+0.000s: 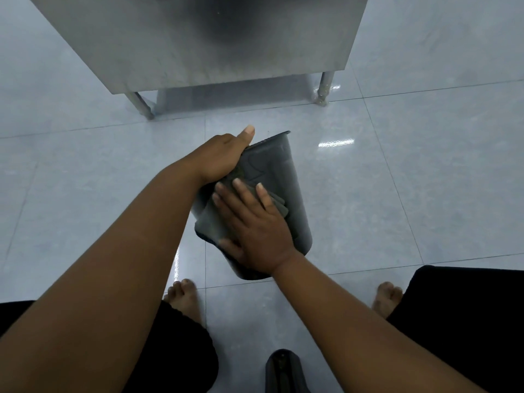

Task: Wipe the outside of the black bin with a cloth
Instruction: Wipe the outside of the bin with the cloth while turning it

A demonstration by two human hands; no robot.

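Black bin is off the floor, tipped on its side. It runs from just ahead of the person's bare feet out toward the steel table; far end is the lipped one. Whether the near end touches the floor, can't tell.

Left hand grips the bin's far-left edge. Thumb sticks out straight toward the table, and the fingers wrap over the side, mostly hidden.

Right hand lies flat on a grey-green cloth, pressing it against the upward-facing side of the bin. Fingers are straight, slightly spread, tips pointing far-left. They aren't pinching the cloth, just laid on it.

The cloth is folded in layers and covers the near-left part of the bin wall. One edge shows right of the right hand, and another corner reaches up under the left hand.

Left foot and right foot are on the pale tiles, well apart, with the bin between them and slightly farther out. Black clothing covers both knees.

A dark plastic object sits on the floor at the near edge between the legs; can't tell what it is.
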